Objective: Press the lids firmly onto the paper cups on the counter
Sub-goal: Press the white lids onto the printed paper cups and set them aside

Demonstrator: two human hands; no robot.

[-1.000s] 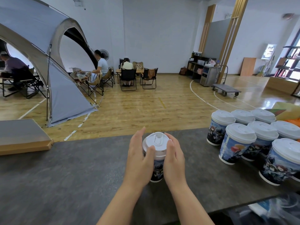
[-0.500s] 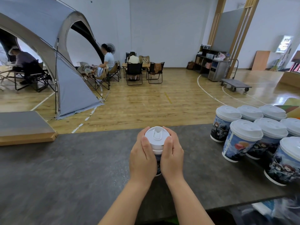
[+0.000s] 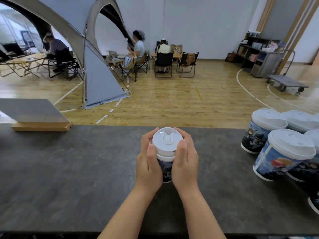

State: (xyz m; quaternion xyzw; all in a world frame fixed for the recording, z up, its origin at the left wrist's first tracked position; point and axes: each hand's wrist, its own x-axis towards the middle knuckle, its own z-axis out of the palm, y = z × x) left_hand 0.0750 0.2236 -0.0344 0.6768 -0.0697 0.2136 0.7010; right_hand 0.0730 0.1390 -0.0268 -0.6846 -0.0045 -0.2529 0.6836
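Observation:
A paper cup [image 3: 166, 168] with a dark printed picture stands upright on the dark grey counter [image 3: 69, 169], in the middle of the view. A white plastic lid [image 3: 164, 141] with a raised sip tab sits on its rim. My left hand [image 3: 149, 163] grips the cup's left side, thumb up against the lid's edge. My right hand [image 3: 185, 160] grips the right side the same way. Both palms hide most of the cup's wall.
Several lidded printed cups [image 3: 283, 156] stand grouped at the counter's right end. A flat wooden board [image 3: 34, 116] lies at the far left. Beyond the counter are a wooden floor, a grey tent [image 3: 96, 78], folding chairs with seated people and a cart [image 3: 286, 83].
Both hands have closed in from loosely beside the cup to wrapped tight around it, thumbs at the lid. The camera has tilted down and swung left, so fewer cups on the right show.

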